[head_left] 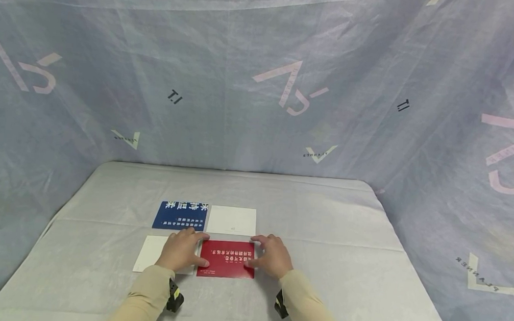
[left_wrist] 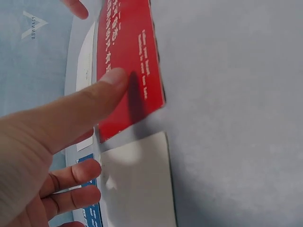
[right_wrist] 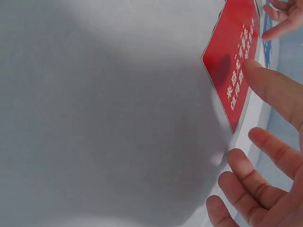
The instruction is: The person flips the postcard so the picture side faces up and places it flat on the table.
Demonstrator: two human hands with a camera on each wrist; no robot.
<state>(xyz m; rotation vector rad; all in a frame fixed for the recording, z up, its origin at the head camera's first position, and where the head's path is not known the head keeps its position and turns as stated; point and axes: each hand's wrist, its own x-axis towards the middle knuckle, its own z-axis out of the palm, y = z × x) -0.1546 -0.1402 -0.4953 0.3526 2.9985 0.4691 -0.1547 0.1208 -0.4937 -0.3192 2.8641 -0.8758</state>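
Note:
A red card [head_left: 226, 264] with white lettering lies flat on the table, between the two hands. At its left edge is my left hand [head_left: 180, 250], fingers spread and relaxed; in the left wrist view its thumb [left_wrist: 106, 85] hovers over the card and casts a shadow on it. On the opposite side my right hand [head_left: 275, 257] is spread too, its thumb [right_wrist: 260, 73] over the card's right part. Neither hand grips the card; whether any fingertip touches it I cannot tell. Partly under my left hand's outline lies a white card [head_left: 148, 253].
Behind the hands a blue card [head_left: 178, 220] with white lettering lies beside another white card [head_left: 232, 219]. The four form two rows on a pale cloth-covered table [head_left: 342, 283]. Printed grey-blue fabric [head_left: 224, 119] hangs behind and at both sides.

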